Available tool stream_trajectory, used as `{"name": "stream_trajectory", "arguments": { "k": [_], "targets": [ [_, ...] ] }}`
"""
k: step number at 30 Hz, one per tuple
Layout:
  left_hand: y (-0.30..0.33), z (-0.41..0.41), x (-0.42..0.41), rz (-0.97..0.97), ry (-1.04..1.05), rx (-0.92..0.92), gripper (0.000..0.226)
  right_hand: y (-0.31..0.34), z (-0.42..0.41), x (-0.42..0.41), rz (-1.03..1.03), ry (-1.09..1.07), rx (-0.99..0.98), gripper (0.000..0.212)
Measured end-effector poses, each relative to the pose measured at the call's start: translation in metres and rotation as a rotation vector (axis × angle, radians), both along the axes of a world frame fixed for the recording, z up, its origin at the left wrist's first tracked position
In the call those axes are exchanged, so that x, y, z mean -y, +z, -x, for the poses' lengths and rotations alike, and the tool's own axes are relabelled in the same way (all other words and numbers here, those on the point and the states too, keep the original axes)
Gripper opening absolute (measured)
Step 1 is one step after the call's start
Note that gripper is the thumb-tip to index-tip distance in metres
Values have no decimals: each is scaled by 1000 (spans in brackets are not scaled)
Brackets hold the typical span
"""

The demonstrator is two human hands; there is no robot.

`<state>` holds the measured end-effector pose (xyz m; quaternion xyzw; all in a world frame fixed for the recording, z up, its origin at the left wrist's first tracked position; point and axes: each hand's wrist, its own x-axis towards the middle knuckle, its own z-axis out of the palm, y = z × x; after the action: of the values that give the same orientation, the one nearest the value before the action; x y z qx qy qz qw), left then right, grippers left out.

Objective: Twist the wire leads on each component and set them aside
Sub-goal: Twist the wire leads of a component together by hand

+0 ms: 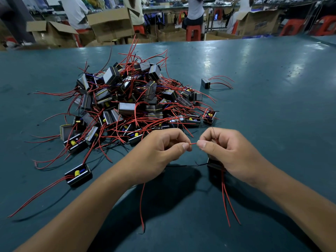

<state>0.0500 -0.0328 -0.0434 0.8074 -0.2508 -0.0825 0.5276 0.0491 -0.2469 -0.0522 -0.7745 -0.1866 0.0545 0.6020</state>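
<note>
My left hand (160, 150) and my right hand (223, 148) pinch a short stretch of red wire lead (193, 143) between thumb and forefinger, close above the table. Under my right palm sits a small black component (215, 165), mostly hidden; red leads (226, 197) hang from it toward me, and a thin black wire (183, 165) runs left from it. Another red lead (141, 206) trails down below my left hand. A big heap of black components with red leads (127, 102) lies beyond my hands.
One component (205, 83) with red leads lies alone right of the heap. Another (78, 174) sits near my left forearm. The teal table (272, 106) stretches right. Cardboard boxes (111, 24), red stools and seated people fill the background.
</note>
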Motion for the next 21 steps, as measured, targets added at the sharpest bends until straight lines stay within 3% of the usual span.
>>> {"name": "stream_trajectory", "arguments": {
  "k": [12, 21],
  "targets": [
    [5, 0, -9, -176, -16, 108, 13, -2, -3, 3, 64, -26, 8, 18],
    [4, -4, -6, 47, 112, -13, 17, -1, -3, 5, 88, -17, 19, 9]
  ]
}}
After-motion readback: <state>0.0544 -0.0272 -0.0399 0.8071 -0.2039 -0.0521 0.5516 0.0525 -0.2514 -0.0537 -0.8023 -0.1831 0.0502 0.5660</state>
